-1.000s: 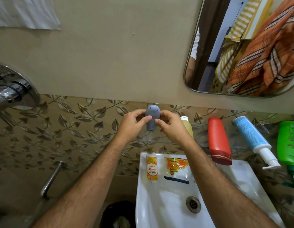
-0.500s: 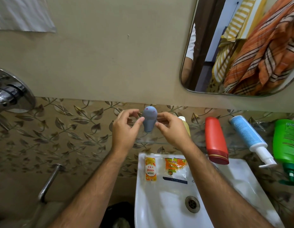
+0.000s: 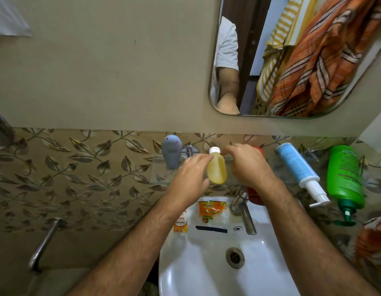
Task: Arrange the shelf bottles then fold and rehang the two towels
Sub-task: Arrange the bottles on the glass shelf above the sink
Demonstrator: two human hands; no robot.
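Both hands have left the grey bottle, now standing left of centre frame, for the small yellow bottle at centre: left hand touches it with loose fingers, right hand hovers beside, empty. Light, smooth plastic, probably slippery; grip its body, not the cap

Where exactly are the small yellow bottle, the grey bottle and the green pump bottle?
yellow bottle [image 3: 216, 170]: head view, on its amber body below the white cap.
grey bottle [image 3: 171, 151]: head view, on its rounded body.
green pump bottle [image 3: 344, 176]: head view, on its labelled green body.
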